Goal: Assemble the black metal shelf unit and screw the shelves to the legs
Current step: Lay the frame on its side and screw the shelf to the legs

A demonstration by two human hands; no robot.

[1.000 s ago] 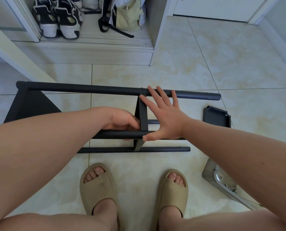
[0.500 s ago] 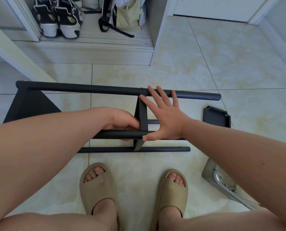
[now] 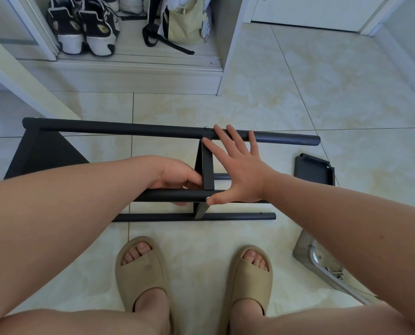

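Lying sideways on the floor, the shelf unit has not moved. The left hand still grips its near leg; the right hand stays spread flat. No screwing yet.

L hand gripping near leg, R hand spread over mid shelf

Black-and-white sneakers stand on a low closet ledge beside a pale green bag with black straps. Tan slides rest on the cream tiled floor. A silvery metal piece lies at right.
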